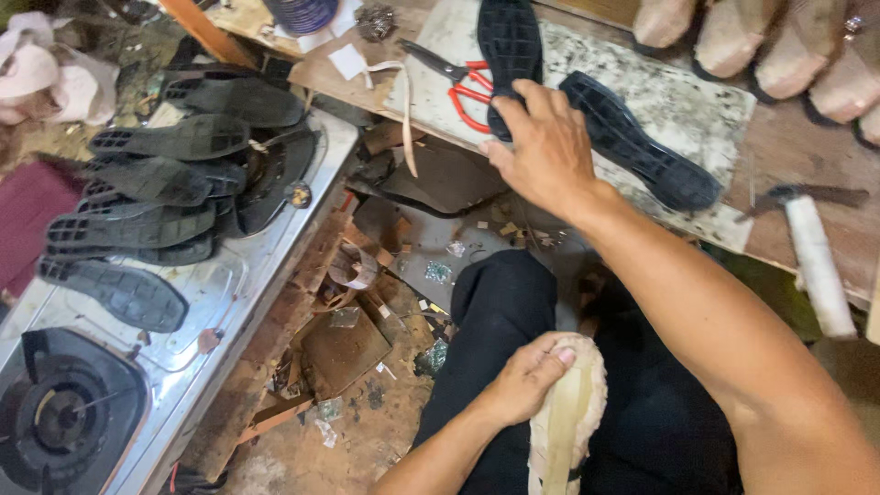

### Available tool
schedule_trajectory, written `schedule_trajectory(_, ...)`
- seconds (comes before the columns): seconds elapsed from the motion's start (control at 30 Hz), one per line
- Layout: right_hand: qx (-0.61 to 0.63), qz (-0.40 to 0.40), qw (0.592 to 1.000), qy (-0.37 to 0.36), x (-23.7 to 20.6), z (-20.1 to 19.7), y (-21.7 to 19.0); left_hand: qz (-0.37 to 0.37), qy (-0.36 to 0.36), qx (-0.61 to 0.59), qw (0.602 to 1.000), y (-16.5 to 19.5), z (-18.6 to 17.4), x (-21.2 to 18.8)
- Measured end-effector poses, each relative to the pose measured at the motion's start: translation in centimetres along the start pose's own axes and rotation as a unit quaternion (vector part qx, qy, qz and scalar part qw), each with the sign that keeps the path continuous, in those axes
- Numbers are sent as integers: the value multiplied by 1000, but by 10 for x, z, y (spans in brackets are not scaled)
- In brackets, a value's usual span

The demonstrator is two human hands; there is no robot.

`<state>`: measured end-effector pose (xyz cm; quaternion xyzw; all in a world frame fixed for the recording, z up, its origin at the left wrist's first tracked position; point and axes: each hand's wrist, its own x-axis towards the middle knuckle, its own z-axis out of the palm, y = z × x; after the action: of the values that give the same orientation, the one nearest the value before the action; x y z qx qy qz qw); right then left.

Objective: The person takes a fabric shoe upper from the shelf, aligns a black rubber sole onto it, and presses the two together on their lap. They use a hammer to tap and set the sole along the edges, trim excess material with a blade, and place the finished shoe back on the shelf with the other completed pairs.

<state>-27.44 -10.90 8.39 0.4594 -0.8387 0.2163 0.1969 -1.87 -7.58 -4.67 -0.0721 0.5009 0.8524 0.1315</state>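
We locate the black sole (510,55) on the stone slab (697,101), long axis running 12 to 6 o'clock. Our right hand (548,151) rests on its near end, fingers spread, not closed around it. A second sole (642,142) lies just beside it at 3 o'clock, angled. Our left hand (524,376), at 6 o'clock on the lap, grips a pale shoe upper (573,412). The hands are well apart; the right is nearer.
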Motion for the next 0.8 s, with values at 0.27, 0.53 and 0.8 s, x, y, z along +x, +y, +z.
schedule_trajectory(0.27,118,182,976,31,13,-27,17,-10,-27,-73,997,2,-6,-14)
schedule_trajectory(0.53,448,448,755,170,-235,-159,2,24,-29,-57,998,1,6,-20)
schedule_trajectory(0.8,300,711,624,126,-458,-201,-12,-11,-51,-227,973,6,31,-11)
